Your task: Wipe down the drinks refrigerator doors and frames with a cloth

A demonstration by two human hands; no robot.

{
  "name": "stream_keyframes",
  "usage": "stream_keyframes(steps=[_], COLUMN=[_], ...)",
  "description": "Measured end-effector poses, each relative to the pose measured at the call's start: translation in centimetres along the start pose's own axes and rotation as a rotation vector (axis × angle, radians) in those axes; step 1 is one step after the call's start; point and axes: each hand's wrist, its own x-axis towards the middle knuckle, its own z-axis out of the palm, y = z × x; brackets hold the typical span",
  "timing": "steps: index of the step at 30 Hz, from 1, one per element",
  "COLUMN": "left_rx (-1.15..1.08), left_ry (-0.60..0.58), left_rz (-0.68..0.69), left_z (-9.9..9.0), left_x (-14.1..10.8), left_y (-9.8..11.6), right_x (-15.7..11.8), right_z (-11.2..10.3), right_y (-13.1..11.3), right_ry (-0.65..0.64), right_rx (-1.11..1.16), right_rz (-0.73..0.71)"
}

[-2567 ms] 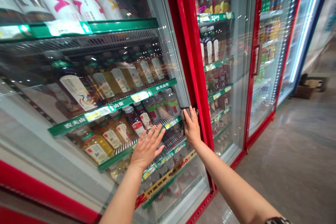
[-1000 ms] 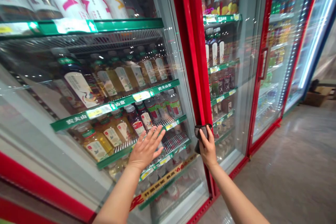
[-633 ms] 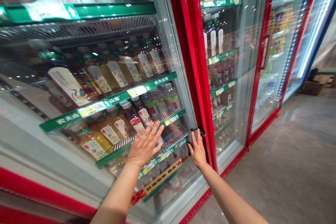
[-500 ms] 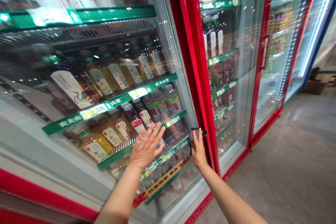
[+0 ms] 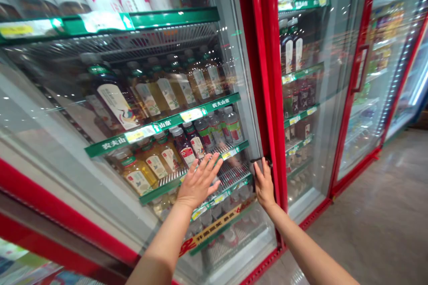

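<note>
Head camera view, and my right hand (image 5: 264, 185) was up at the black pull (image 5: 261, 160), a small dark bar at the edge of the door where the glass meets the red door frame (image 5: 267, 75). My fingers reached up to it from below, but the view was poor there and I could not tell whether they had closed on it or only touched it.

Just left of that, my left hand (image 5: 199, 182) was open with the fingers spread, its palm facing the glass door (image 5: 50, 111) and holding nothing. Behind the glass, nearest that hand, stood dark red-capped bottles (image 5: 183, 146) and clear bottles (image 5: 232, 125) on a wire shelf (image 5: 230, 176). Amber bottles with white labels (image 5: 137, 181) stood just left of them.

Above were more bottles, with a green shelf strip (image 5: 167, 124) carrying Chinese lettering and yellow price tags along its edge. To the right, another cooler door had an upright handle (image 5: 360, 69), and a polished stone floor (image 5: 377, 218) ran along the foot of the coolers.
</note>
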Motion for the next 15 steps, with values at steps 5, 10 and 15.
stream_keyframes(steps=[5, 10, 15], left_rx=[0.001, 0.022, -0.029], left_ry=[-0.009, -0.031, -0.030], left_rz=[0.001, 0.000, -0.037], left_z=[-0.2, -0.5, -1.2], left_x=[-0.3, -0.1, -2.4], left_y=[0.1, 0.0, 1.1], right_x=[2.0, -2.2, 1.1], right_z=[1.3, -0.2, -0.9], right_y=[-5.2, -3.4, -2.1], right_ry=[-0.023, -0.199, -0.037], right_rx=[-0.028, -0.095, -0.039], right_rz=[0.003, -0.307, -0.189])
